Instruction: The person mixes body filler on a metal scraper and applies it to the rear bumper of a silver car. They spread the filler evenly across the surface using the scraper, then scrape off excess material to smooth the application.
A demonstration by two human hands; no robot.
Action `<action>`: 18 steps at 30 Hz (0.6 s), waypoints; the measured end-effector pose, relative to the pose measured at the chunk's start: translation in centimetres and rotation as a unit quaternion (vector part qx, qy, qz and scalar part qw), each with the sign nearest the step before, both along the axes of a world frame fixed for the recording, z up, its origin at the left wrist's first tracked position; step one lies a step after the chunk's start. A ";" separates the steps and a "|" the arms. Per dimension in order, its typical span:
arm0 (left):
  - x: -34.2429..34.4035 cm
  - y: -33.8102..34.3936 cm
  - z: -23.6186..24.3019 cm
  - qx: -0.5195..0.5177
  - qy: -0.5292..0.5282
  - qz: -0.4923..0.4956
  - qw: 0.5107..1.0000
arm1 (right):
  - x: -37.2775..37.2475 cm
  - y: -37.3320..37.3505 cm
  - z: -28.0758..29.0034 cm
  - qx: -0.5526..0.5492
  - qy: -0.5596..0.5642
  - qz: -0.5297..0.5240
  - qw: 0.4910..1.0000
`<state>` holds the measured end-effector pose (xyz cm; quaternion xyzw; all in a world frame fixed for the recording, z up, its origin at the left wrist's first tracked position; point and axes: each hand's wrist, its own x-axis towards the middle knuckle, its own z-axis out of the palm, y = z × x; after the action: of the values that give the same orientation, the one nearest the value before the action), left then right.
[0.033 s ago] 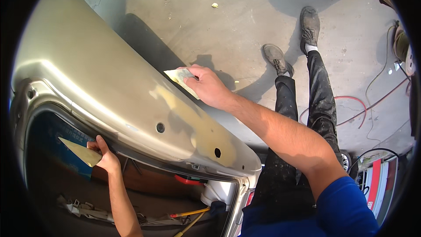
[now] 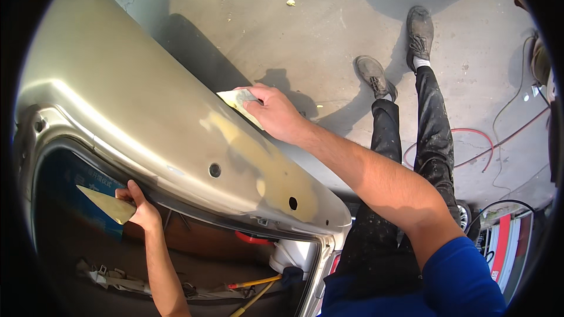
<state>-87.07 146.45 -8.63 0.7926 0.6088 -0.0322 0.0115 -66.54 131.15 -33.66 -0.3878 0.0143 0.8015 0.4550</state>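
Observation:
My right hand [image 2: 277, 116] is closed on a flat filler spreader [image 2: 234, 98], whose pale blade carries yellowish smears. It is at the far edge of a champagne-coloured car body panel [image 2: 129, 88]. Beside it, a patch of yellow filler [image 2: 244, 144] runs along the panel, with dull grey areas around it. Over the dark opening nearer me, my left hand [image 2: 145, 210] grips a second, triangular spreader [image 2: 104, 201] coated in yellowish filler. Its fingers are partly hidden by the tool and the panel's lip.
Two round holes, one grey-rimmed [image 2: 215, 169] and one dark [image 2: 293, 203], pierce the panel. Inside the opening lie a yellow-handled hammer [image 2: 255, 282], a white container [image 2: 294, 255] and straps [image 2: 111, 279]. A red hose [image 2: 479, 131] curls on the concrete floor behind my legs [image 2: 432, 117].
My right hand and its spreader have shifted slightly left and up along the panel edge. The left hand with its spreader has barely moved.

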 end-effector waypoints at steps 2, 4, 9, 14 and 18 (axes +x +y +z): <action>0.7 0.0 -0.2 0.015 0.025 -0.003 1.000 | -1.4 0.9 -0.9 0.004 0.004 -0.033 0.999; 0.6 0.1 0.4 0.011 0.038 -0.002 0.999 | -2.3 1.1 -0.9 0.016 0.006 -0.038 0.999; 1.1 0.6 1.5 -0.022 0.089 0.006 0.996 | -4.5 1.8 -0.6 0.020 -0.012 -0.082 0.996; 2.8 1.6 -0.5 0.019 0.057 -0.145 0.988 | -5.0 1.6 2.5 0.013 -0.118 -0.092 0.989; 2.8 1.9 -1.5 0.064 0.036 -0.096 0.993 | -4.1 1.1 5.8 0.021 -0.175 -0.094 0.980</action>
<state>-84.22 148.32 -10.13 0.8447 0.5309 -0.0230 -0.0644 -70.66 132.22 -27.90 -0.5094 -0.0462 0.6752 0.5316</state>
